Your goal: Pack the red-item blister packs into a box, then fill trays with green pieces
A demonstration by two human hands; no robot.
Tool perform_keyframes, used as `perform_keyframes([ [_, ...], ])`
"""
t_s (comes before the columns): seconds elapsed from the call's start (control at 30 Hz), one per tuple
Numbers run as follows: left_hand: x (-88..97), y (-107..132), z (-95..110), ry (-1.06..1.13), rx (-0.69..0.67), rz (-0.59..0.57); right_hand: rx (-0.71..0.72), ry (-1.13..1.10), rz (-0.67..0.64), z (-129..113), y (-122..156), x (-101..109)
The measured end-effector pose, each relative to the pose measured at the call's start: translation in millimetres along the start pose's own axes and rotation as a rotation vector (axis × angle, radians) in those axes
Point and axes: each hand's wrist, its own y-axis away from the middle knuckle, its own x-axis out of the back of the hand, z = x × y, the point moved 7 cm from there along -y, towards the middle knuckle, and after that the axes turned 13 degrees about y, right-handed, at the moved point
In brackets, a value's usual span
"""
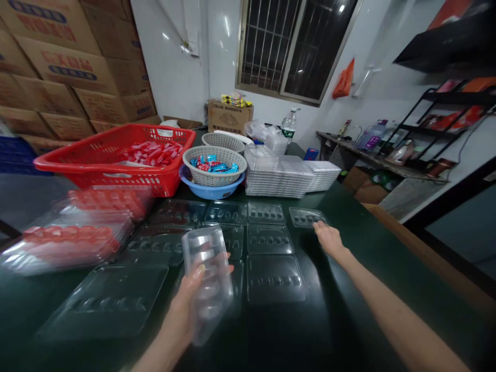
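The left hand (185,298) has its grip closed around a stack of clear trays (209,266), held tilted above the table, thumb across the front. Out to the right, the right hand (329,238) reaches forward, fingertips on the near corner of a single tray (303,217) lying flat; whether they pinch it or just press, I can't tell.

Between and around the hands, more flat trays (271,240) spread in rough rows over the dark green table (360,232). Over on the left, blurred packs with red contents (72,240) sit piled up. Behind them, a big red basket (77,160) carries red pieces (160,153). Next to it, a grey colander (217,179) of blue and red packets (227,168) rests in a blue basin (213,193), and just right of that stand tall stacks of clear plastic (277,181), a water bottle (289,125) behind.
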Motion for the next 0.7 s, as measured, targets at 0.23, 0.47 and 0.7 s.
perform_keyframes([
  [0.23, -9.6, -0.5, 3.0, -0.031, -0.012, 0.004, -0.032, -0.166, 0.041, -18.5, -14.1, 23.5],
  [0.47, -10.9, -14.3, -41.2, -0.049, 0.084, 0.051, 0.300, -1.292, -0.153, -116.7, 74.4, 150.2],
  [0.7, -27.3, -1.4, -53.2, 0.066, 0.100, 0.022, 0.324, -1.679, -0.319, -160.2, 111.6, 181.2],
])
